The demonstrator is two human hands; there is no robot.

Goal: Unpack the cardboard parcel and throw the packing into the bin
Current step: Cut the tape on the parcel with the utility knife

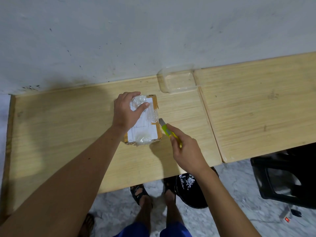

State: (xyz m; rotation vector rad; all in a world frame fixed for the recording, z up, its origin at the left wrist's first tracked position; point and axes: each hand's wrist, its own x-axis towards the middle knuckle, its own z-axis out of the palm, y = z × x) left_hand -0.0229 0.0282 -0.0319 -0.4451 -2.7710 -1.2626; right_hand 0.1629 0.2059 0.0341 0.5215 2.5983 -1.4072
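left hand point(125, 113) lies spread flat on the taped cardboard parcel point(145, 120) near the counter point(68, 125) far edge, right hand point(185, 148) fingers wrapped round a utility knife point(168, 130) at its side; a slipping blade could cut contents or the bracing hand

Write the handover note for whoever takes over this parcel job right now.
Left hand: pressed flat on top of the cardboard parcel, steadying it on the wooden table.
Right hand: gripping a yellow-green utility knife, blade tip at the parcel's right side.
Clear plastic container: at the table's back edge, by the wall.
Done: parcel positioned, knife at the tape.
Left: parcel looks still taped shut; cut it, take out the contents, bin the packing. A black bag on the floor under the table may be the bin.
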